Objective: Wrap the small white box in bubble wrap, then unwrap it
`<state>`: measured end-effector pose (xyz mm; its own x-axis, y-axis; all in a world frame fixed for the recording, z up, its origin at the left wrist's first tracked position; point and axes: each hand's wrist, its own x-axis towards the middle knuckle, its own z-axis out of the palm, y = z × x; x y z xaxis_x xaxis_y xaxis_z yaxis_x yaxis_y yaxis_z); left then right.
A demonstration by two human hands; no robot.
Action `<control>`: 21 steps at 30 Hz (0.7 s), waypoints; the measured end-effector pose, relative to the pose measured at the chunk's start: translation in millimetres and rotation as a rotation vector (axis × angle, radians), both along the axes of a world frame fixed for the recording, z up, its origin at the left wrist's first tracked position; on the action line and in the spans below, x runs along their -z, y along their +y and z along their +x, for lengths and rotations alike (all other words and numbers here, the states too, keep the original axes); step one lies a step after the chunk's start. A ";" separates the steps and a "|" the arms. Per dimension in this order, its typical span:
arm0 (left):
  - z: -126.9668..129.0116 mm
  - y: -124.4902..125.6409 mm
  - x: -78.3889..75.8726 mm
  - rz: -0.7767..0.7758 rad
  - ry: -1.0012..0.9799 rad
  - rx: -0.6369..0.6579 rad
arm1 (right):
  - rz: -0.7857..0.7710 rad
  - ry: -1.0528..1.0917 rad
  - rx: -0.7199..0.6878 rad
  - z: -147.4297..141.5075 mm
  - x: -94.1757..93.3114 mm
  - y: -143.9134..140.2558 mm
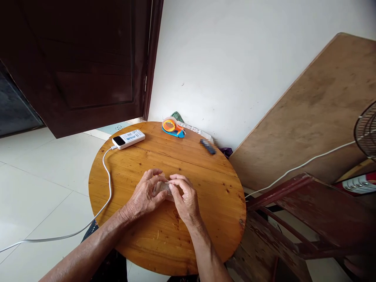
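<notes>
A small clear, pale container, perhaps plastic, sits between my hands on the round wooden table. Its contents are too small to make out. My left hand curls around its left side, with the thumb along the near edge and the fingers over the far edge. At its right end, my right hand has thumb and forefinger pinched together. Whatever thin thing lies in that pinch is mostly hidden by the fingertips.
A white power bank with a white cable lies at the back left. Toward the wall are an orange and blue tape dispenser and a dark, blurred object. A reddish wooden chair stands to the right.
</notes>
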<state>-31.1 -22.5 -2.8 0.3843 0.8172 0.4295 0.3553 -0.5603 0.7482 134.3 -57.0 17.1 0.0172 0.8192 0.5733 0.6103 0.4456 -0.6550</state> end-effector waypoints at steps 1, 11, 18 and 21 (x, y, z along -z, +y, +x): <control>-0.7 -0.2 -0.6 -0.008 -0.012 0.003 | 0.008 0.017 -0.008 -0.5 -0.2 0.2; 0.0 1.3 8.5 -0.238 -0.056 0.061 | -0.033 0.070 -0.051 -0.7 1.3 -0.9; -2.2 1.9 8.6 -0.343 -0.178 0.156 | 0.091 -0.150 0.013 -8.0 -0.3 -6.4; -2.0 1.6 10.9 -0.362 -0.211 0.152 | 0.100 -0.171 0.034 -9.4 0.1 -7.9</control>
<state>-33.1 -20.9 -13.6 0.4462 0.8705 0.2076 0.1082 -0.2828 0.9531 124.8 -65.0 17.0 -0.0603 0.7587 0.6486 0.7247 0.4801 -0.4943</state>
